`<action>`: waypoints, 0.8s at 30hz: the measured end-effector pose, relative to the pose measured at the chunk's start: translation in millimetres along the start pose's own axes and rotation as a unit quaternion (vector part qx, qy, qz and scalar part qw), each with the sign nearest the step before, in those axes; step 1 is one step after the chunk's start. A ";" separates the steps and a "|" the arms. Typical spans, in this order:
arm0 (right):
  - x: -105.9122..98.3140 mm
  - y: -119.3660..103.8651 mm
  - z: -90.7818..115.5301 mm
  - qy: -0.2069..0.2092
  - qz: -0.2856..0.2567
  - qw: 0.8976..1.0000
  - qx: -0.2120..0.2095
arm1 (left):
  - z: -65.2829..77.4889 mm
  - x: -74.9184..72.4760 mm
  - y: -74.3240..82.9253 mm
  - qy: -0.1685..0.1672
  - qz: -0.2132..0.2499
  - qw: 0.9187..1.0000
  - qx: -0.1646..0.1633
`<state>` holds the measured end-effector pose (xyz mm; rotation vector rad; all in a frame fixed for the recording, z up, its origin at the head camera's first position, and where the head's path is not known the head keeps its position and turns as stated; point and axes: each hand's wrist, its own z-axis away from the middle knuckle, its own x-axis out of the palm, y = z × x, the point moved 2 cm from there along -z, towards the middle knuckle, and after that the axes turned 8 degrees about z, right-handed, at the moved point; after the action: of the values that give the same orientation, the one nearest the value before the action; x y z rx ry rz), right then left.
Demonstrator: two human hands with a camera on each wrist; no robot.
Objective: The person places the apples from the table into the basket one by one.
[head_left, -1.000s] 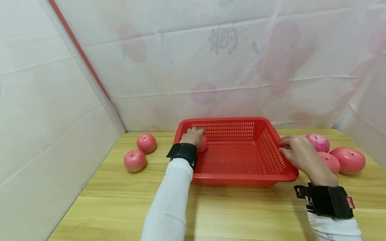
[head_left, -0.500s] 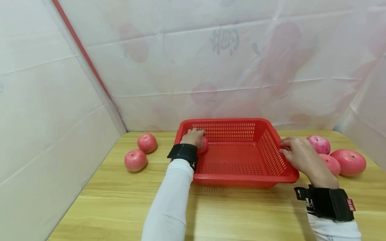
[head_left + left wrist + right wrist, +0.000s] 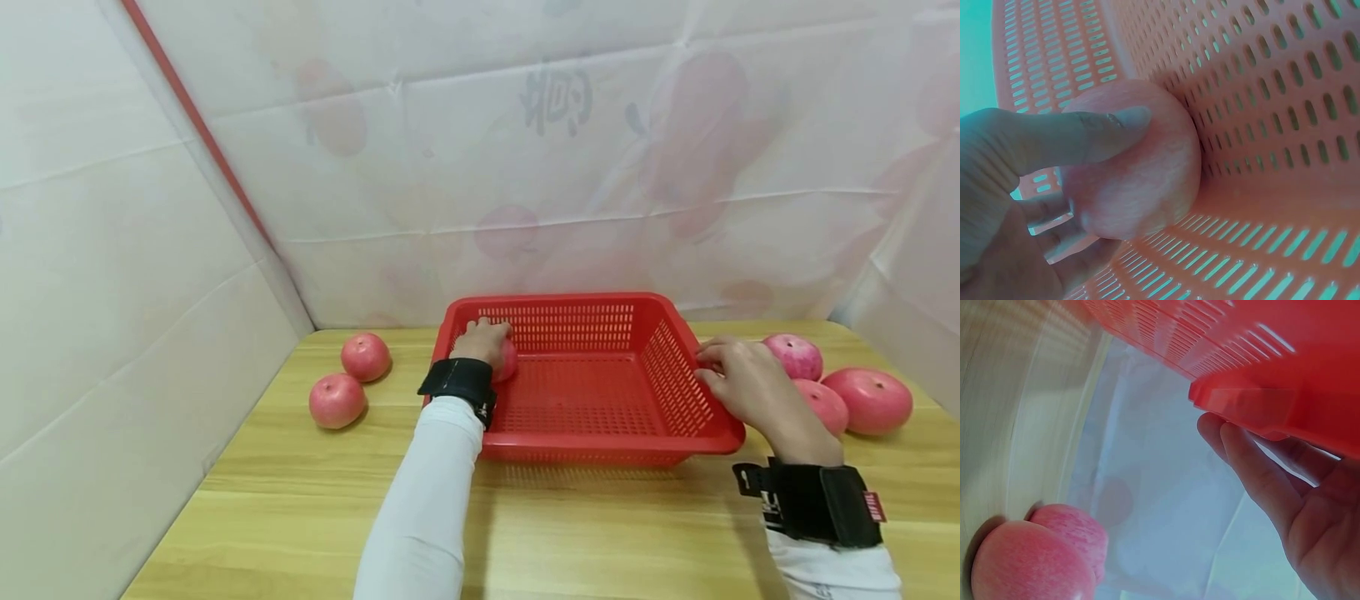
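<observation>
A red plastic basket (image 3: 577,446) with slotted walls stands on the wooden table. Inside its left end, my left hand (image 3: 480,342) grips a pinkish-red apple (image 3: 507,360). The left wrist view shows the thumb laid across this apple (image 3: 1154,169) and several fingers beneath it, close to the slotted wall (image 3: 1260,94). My right hand (image 3: 738,375) holds the basket's right rim. From the right wrist view, its fingers (image 3: 1250,456) bend up against the rim's underside (image 3: 1247,406).
Two apples, one nearer (image 3: 337,401) and one farther (image 3: 365,357), lie left of the basket. Right of it, beside my right forearm, are a mottled apple (image 3: 793,357), a partly hidden apple (image 3: 823,406) and a larger red fruit (image 3: 868,401). White printed sheeting (image 3: 450,167) walls the table.
</observation>
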<state>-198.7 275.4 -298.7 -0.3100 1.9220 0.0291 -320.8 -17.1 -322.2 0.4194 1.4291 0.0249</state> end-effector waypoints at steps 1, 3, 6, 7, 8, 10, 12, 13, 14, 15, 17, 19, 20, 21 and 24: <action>-0.6 0.2 -0.4 0.000 0.000 1.000 0.001 | -0.7 0.0 0.3 -0.001 0.000 1.000 -0.001; -1.6 0.9 -1.0 0.000 0.003 1.000 0.001 | -1.9 0.0 1.0 -0.005 0.004 1.000 -0.004; -2.3 1.0 -1.8 -0.003 -0.002 1.000 0.003 | -1.7 -1.1 1.3 -0.005 0.010 1.000 -0.006; -1.9 0.7 -1.8 -0.002 -0.004 1.000 0.002 | -1.3 -1.4 0.9 -0.006 0.011 1.000 -0.007; -1.2 0.5 -1.8 -0.004 -0.007 1.000 0.004 | -0.8 -1.7 0.3 -0.007 0.011 1.000 -0.007; 0.1 -0.1 -1.3 -0.007 -0.012 1.000 0.007 | 0.8 -2.2 -0.2 -0.010 0.012 1.000 -0.008; 1.3 -0.6 -0.8 -0.005 -0.015 1.000 0.007 | 1.6 -2.3 -0.6 -0.015 0.010 1.000 -0.011; 1.6 -0.5 -0.7 -0.004 -0.013 1.000 0.006 | 1.5 -2.3 -0.3 -0.020 0.009 1.000 -0.014; 1.7 -0.4 -0.6 -0.006 -0.013 1.000 0.008 | 1.5 -2.3 0.2 -0.023 0.008 1.000 -0.016; 1.6 -0.4 -0.7 -0.005 -0.012 1.000 0.007 | 1.7 -2.5 0.7 -0.028 0.007 0.999 -0.019; 1.4 -0.3 -0.8 -0.004 -0.010 1.000 0.005 | 2.1 -3.4 2.1 -0.036 0.001 0.999 -0.023; 1.2 -0.1 -1.1 -0.004 -0.009 1.000 0.005 | 3.0 -5.5 3.4 -0.041 -0.003 0.999 -0.023; 1.2 -0.1 -1.1 -0.004 -0.010 1.000 0.005 | 3.7 -7.1 4.1 -0.040 -0.004 0.999 -0.020; 1.2 -0.1 -1.1 -0.004 -0.010 1.000 0.005 | 4.6 -9.2 4.8 -0.038 -0.004 0.999 -0.017; 2.0 0.0 -0.6 -0.004 -0.012 1.000 0.004 | 8.0 -17.0 7.4 -0.027 -0.002 1.000 -0.003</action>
<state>-199.9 274.9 -300.3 -0.3262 1.9102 0.0070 -314.1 -16.9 -303.2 0.4091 1.3767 0.0141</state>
